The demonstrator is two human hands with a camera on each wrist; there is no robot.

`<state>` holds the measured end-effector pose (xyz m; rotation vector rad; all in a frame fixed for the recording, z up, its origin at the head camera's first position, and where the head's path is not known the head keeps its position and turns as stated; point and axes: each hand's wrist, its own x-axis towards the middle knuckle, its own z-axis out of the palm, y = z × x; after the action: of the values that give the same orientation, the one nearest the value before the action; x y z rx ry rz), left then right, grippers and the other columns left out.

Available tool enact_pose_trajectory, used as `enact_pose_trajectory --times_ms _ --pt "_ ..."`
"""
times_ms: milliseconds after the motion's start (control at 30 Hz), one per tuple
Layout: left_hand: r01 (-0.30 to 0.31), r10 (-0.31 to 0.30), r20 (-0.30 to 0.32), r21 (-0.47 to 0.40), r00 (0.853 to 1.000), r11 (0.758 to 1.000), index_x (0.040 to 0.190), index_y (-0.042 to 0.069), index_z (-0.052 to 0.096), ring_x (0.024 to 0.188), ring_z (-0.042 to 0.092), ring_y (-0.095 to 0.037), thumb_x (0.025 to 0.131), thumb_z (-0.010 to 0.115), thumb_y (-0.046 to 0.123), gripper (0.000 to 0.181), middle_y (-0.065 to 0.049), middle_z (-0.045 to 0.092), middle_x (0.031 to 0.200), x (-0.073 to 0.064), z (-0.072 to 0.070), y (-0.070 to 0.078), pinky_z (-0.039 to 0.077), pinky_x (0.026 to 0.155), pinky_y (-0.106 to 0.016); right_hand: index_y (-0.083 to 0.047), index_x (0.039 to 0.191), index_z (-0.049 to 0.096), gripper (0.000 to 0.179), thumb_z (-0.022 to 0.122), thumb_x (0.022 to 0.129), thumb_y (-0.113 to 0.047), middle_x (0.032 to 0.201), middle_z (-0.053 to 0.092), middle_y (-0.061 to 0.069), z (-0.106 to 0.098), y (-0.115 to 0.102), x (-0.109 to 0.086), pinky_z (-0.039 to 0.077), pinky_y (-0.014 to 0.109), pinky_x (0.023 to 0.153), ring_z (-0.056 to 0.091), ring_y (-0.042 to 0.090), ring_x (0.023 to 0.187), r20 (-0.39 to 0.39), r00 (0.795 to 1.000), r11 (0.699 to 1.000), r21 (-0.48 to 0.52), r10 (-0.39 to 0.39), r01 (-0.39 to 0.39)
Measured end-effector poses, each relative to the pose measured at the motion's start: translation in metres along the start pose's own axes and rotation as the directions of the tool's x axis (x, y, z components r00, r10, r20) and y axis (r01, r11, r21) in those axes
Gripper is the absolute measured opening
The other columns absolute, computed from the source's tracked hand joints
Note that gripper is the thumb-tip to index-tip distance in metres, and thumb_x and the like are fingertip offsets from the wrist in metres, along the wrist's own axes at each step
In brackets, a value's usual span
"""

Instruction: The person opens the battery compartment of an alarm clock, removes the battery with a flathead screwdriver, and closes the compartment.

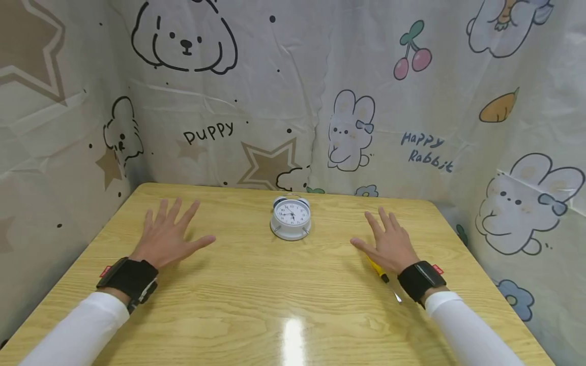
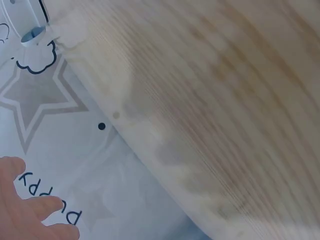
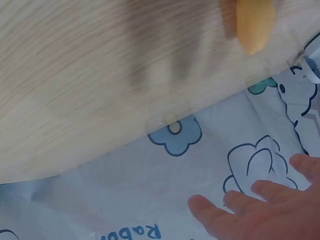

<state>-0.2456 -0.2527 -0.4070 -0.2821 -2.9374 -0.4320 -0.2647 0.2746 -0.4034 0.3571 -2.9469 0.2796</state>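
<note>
A white twin-bell alarm clock (image 1: 291,217) stands at the back middle of the wooden table, its dial tilted up. To its left, my left hand (image 1: 166,235) hovers with fingers spread and holds nothing. My right hand (image 1: 388,243) is likewise spread and bare, to the right of the clock. Below that palm lies a screwdriver (image 1: 383,277) with a yellow and black handle and a metal shaft aimed toward me; the hand hides part of its handle. The yellow handle (image 3: 254,25) also shows at the top of the right wrist view.
The table (image 1: 256,305) has a pale wood grain and rounded back corners. A printed curtain (image 1: 274,91) with puppies, rabbits and stars closes in the back and both sides. Black bands (image 1: 129,278) wrap both wrists.
</note>
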Motion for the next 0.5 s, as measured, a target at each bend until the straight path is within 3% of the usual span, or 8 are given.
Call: enact_pose_trajectory --times_ms 200,500 --pt "-0.016 0.016 0.008 -0.01 1.0 1.0 0.167 0.019 0.02 0.156 0.004 -0.06 0.091 0.056 0.077 0.102 -0.033 0.015 0.169 0.007 0.005 0.011 0.001 0.12 -0.078 -0.012 0.164 0.031 0.091 0.058 0.097 -0.066 0.171 0.019 0.027 0.006 -0.013 0.007 0.03 0.075 0.116 0.022 0.056 0.154 -0.016 0.999 0.999 -0.004 -0.043 0.043" --pt "-0.036 0.036 0.0 -0.018 0.999 0.999 0.166 0.017 0.025 0.156 0.007 -0.059 0.091 0.057 0.075 0.1 -0.033 0.019 0.168 0.013 0.015 0.022 0.004 0.12 -0.078 -0.012 0.164 0.029 0.092 0.059 0.096 -0.067 0.172 0.019 0.025 0.011 -0.029 0.016 0.03 0.071 0.119 0.024 0.053 0.155 0.018 0.999 0.999 -0.011 -0.05 0.05"
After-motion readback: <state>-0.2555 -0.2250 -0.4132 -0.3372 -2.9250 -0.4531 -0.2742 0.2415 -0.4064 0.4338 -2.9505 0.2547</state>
